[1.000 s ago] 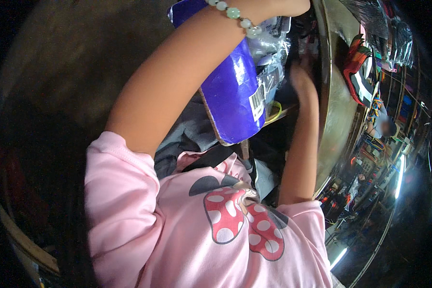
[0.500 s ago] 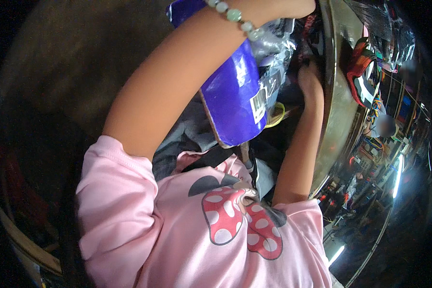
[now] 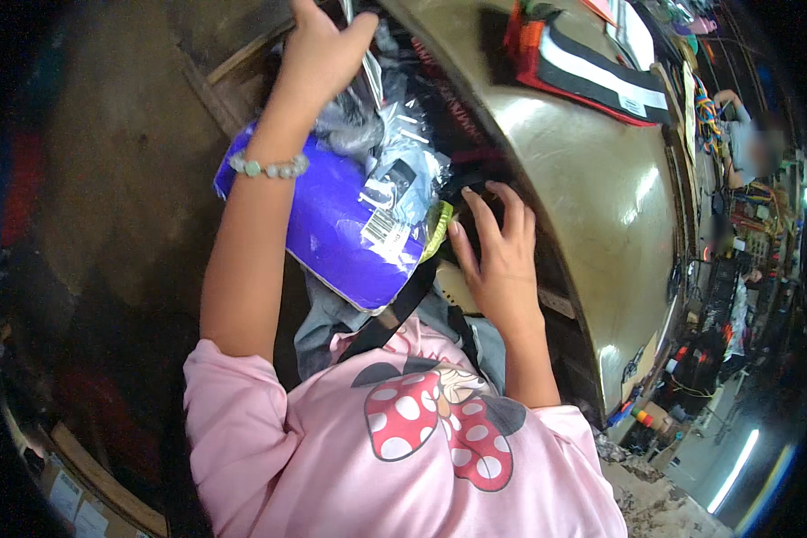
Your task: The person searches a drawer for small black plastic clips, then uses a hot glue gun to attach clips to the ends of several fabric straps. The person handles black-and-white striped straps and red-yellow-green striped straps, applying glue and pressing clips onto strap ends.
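My left hand [image 3: 323,58], a beaded bracelet at its wrist, reaches to the top edge of the picture. Its thumb and forefinger are spread, beside a thin pale strip [image 3: 372,79]; the other fingertips are cut off. Below that wrist, over my lap, lies a bright purple-blue flat panel [image 3: 327,242] with a barcode label. Clear plastic packaging [image 3: 412,161] rests across it. My right hand [image 3: 502,255] is open with fingers apart and slightly curled, beside the table edge. It is near a yellow-green band [image 3: 437,231] and touches nothing I can make out.
A brown-olive tabletop [image 3: 601,206] with a curved-looking edge runs along the right. On it lies a red, black and white padded piece [image 3: 592,67]. Black packaging with red print [image 3: 453,99] is tucked beside the edge. Another person [image 3: 744,134] is at the far right.
The view has shifted, showing more tabletop. My right hand has come out from the dark space by the table edge, fingers spread. The panel and packaging now lie further left and show more fully.
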`<state>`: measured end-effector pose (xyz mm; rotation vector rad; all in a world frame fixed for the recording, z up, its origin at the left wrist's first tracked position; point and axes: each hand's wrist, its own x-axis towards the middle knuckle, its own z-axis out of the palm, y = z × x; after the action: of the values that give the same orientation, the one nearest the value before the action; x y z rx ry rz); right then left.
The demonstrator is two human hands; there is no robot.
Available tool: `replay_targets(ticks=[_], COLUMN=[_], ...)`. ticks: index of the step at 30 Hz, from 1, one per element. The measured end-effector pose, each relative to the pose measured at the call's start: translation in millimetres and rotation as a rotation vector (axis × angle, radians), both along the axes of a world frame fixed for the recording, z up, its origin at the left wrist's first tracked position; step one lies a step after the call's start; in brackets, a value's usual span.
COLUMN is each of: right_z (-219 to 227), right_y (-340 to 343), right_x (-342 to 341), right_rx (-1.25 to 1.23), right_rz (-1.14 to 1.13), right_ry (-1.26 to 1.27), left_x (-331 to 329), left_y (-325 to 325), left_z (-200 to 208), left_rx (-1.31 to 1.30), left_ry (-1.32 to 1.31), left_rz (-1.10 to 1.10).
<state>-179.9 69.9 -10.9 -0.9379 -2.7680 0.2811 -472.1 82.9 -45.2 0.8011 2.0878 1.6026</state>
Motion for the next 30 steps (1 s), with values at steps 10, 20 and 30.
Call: replay_targets(ticks=[10, 20, 30], right_z=[13, -2, -23], right_y=[11, -25, -21], right_x=[15, -14, -24], right_rx=[-0.313, -0.273, -0.17], right_rz=[0.04, 0.36, 0.319], right_ry=[0.221, 0.04, 0.269], left_x=[24, 49, 43], left_y=[18, 67, 22], left_z=[18, -30, 6], left_rx=[0.075, -0.872, -0.79], left_ry=[-0.674, 0.952, 0.917], left_rz=[-0.156, -0.503, -0.547])
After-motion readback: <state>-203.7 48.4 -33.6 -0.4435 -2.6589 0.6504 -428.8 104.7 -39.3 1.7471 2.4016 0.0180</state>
